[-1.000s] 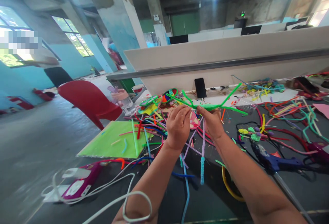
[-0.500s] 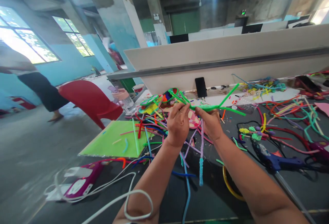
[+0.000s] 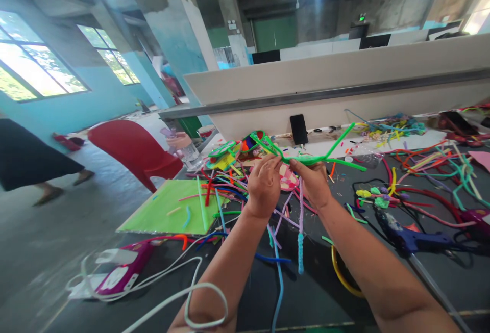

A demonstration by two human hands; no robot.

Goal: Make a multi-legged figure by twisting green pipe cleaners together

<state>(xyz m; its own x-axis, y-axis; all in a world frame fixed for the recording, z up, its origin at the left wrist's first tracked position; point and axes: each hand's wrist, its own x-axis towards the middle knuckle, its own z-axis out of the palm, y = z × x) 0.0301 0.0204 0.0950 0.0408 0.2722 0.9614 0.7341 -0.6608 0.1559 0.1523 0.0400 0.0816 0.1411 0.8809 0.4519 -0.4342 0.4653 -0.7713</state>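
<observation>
Both hands are raised over the dark table, pinching green pipe cleaners (image 3: 312,160) between thumbs and fingers. My left hand (image 3: 265,186) grips them near the middle, with green ends sticking out to the upper left. Close beside it, my right hand (image 3: 312,182) holds the same green stems, whose ends fork to the right. Below the right hand hangs a purple pipe cleaner (image 3: 300,210) with a thicker light-blue twisted end; whether the hand holds it is hidden. Pink and multicoloured pieces lie behind the hands.
A blue glue gun (image 3: 417,241) lies at right. At left are a green sheet (image 3: 161,208), a purple power strip (image 3: 124,272) and white cables. A phone (image 3: 298,129) leans against the partition. Beyond stand a bottle (image 3: 187,149), a red chair (image 3: 132,144) and a walking person (image 3: 34,154).
At the far left the person has walked nearer, showing more of a dark skirt and feet. My hands and the green pipe cleaners have barely shifted.
</observation>
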